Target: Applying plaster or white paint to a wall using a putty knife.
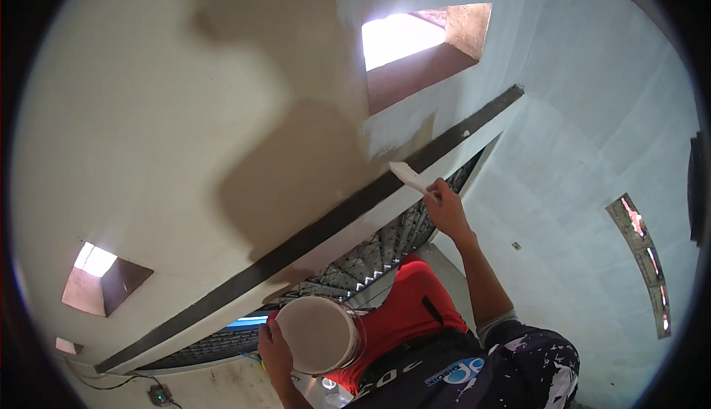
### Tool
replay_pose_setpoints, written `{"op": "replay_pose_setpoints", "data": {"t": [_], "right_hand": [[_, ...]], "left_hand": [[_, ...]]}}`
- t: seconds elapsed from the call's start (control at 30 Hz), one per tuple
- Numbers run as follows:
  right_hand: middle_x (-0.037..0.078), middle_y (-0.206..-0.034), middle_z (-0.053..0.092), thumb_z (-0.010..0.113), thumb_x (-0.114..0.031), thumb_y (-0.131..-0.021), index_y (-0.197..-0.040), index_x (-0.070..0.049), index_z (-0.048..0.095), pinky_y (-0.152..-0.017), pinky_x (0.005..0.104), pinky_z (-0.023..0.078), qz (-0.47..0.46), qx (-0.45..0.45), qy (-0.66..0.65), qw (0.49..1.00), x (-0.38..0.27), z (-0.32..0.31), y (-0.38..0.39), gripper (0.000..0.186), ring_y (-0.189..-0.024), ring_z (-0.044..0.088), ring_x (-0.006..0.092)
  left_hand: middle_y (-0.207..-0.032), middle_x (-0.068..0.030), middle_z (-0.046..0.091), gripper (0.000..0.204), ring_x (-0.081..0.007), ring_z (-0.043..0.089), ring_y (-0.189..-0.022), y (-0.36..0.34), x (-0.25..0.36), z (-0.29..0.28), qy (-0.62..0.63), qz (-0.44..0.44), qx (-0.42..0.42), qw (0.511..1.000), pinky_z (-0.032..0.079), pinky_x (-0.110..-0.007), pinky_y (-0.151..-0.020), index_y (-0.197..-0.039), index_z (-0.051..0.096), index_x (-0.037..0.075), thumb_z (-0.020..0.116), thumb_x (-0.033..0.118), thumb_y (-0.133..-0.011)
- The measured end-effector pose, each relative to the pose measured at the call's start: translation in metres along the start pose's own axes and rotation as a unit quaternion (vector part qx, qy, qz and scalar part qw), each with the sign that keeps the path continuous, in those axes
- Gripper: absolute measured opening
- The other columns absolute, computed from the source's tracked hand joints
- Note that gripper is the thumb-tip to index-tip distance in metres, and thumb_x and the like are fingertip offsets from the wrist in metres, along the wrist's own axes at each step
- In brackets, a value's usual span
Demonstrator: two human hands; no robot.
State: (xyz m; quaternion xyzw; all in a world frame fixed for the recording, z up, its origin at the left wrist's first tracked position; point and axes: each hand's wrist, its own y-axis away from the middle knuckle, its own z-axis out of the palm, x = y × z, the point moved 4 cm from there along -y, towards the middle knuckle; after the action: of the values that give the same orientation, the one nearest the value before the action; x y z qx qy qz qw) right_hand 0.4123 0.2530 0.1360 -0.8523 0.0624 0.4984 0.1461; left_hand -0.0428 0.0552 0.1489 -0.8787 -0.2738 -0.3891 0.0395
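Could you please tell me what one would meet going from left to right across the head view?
Lower-left window opening, dark box with green light, left hand, white bucket, pale brush, right hand, small wall plate, curved strip of openings.

A large four-sided opening [422, 72] with reddish-brown inner faces glows high up; a smaller square-lit opening [104, 283] with similar faces sits at lower left, a tiny pinkish recess [68, 346] below it. A dark openwork metal grille [370, 257] runs slantwise — a bright blue strip [248, 321] near its lower end. Below, a small dark box [158, 394] shows a green light beside a thin black cable [104, 388]. Far right — a long curved grey-brown panel [643, 261] with bright gaps.
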Motion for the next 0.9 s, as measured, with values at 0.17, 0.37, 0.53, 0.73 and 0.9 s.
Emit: {"op": "replay_pose_setpoints", "data": {"t": [0.17,0.37,0.53,0.73,0.9], "right_hand": [[0.023,-0.088,0.066,0.064,-0.009,-0.085,-0.106,-0.004,0.054,-0.074,0.0507,0.049,-0.038,0.01,0.127,0.991,-0.006,0.008,-0.018,0.024,-0.087,0.064,0.0453],[0.023,-0.093,0.066,0.066,-0.011,-0.083,-0.107,-0.006,0.057,-0.08,0.0517,0.051,-0.056,-0.008,0.231,0.971,-0.02,0.024,-0.034,0.027,-0.091,0.065,0.0434],[0.022,-0.092,0.066,0.067,-0.012,-0.081,-0.102,-0.005,0.061,-0.08,0.0505,0.052,-0.104,0.023,0.221,0.969,-0.061,0.016,-0.06,0.022,-0.091,0.065,0.0423],[0.022,-0.09,0.066,0.067,-0.013,-0.081,-0.1,-0.005,0.063,-0.078,0.0501,0.051,-0.131,0.079,0.143,0.978,-0.086,-0.01,-0.039,0.021,-0.089,0.065,0.042],[0.022,-0.088,0.065,0.066,-0.013,-0.082,-0.101,-0.006,0.06,-0.077,0.0507,0.051,-0.1,0.047,0.2,0.973,-0.044,-0.001,-0.034,0.021,-0.088,0.065,0.0424]], "left_hand": [[-0.103,-0.0256,0.068,0.047,-0.0388,0.066,-0.094,0.002,0.002,0.0,0.024,0.015,0.029,0.999,0.049,-0.047,-0.082,-0.112,0.062,-0.004,0.047,0.04,-0.104],[-0.102,-0.0252,0.068,0.047,-0.0378,0.066,-0.093,0.001,-0.01,0.002,0.015,0.006,0.005,1.0,0.049,-0.046,-0.082,-0.112,0.062,-0.003,0.047,0.04,-0.105],[-0.102,-0.0256,0.067,0.048,-0.0382,0.065,-0.093,-0.003,-0.01,0.005,0.011,0.017,-0.009,1.0,0.049,-0.046,-0.083,-0.111,0.062,-0.004,0.047,0.041,-0.105],[-0.103,-0.0255,0.067,0.049,-0.0391,0.066,-0.094,-0.001,0.0,-0.001,-0.005,0.0,-0.013,1.0,0.049,-0.046,-0.084,-0.113,0.061,-0.004,0.047,0.042,-0.104],[-0.103,-0.0251,0.068,0.049,-0.0387,0.066,-0.095,0.001,-0.001,0.001,-0.006,-0.013,-0.008,1.0,0.049,-0.046,-0.084,-0.114,0.061,-0.003,0.047,0.043,-0.104]]}}
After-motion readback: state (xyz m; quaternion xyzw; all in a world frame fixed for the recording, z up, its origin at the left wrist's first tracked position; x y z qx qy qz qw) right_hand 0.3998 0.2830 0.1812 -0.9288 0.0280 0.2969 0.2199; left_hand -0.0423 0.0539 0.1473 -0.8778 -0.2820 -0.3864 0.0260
